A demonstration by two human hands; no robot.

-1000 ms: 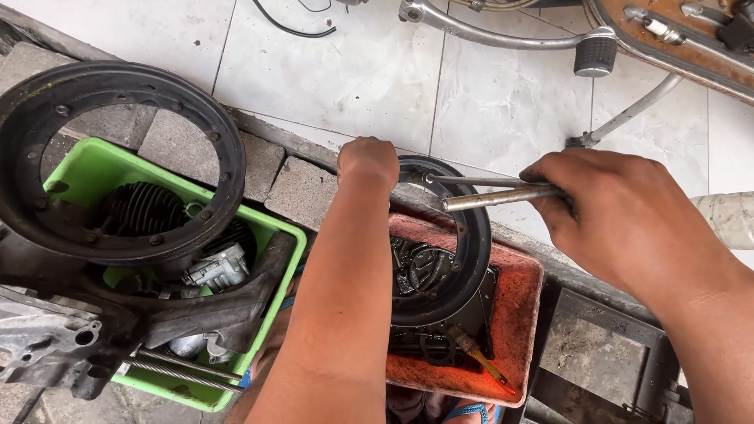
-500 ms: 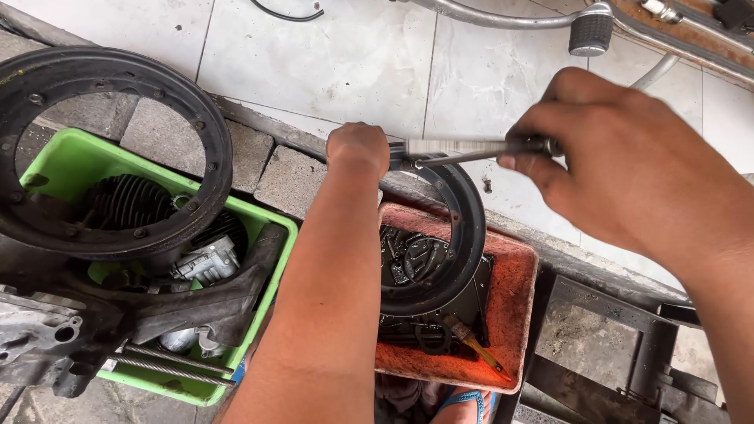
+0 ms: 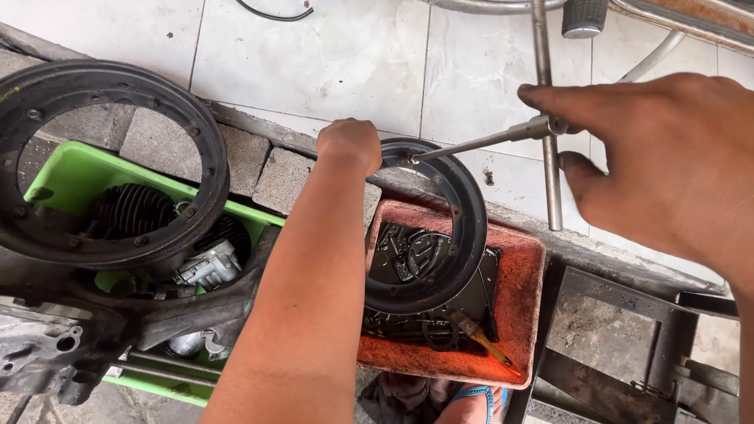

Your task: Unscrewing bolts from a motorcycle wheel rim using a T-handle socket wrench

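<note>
My left hand (image 3: 349, 145) is closed on the top edge of a black wheel rim (image 3: 459, 235) that stands tilted over an orange tray (image 3: 522, 314). My right hand (image 3: 667, 169) grips the crossbar of a metal T-handle wrench (image 3: 503, 140). The wrench's long shaft reaches left, and its tip meets the rim's upper edge right beside my left fist. Dark oily parts (image 3: 416, 259) lie in the tray behind the rim.
A second black rim (image 3: 110, 169) rests on a green crate (image 3: 71, 177) of engine parts, with a finned cylinder (image 3: 133, 210) inside. Grey paving blocks (image 3: 275, 177) border white tiles. A metal frame (image 3: 620, 330) sits at right; a motorcycle footpeg (image 3: 583, 17) is above.
My right hand has shifted right and up, swinging the wrench's crossbar to upright. My left hand stays on the rim. The view has drifted slightly.
</note>
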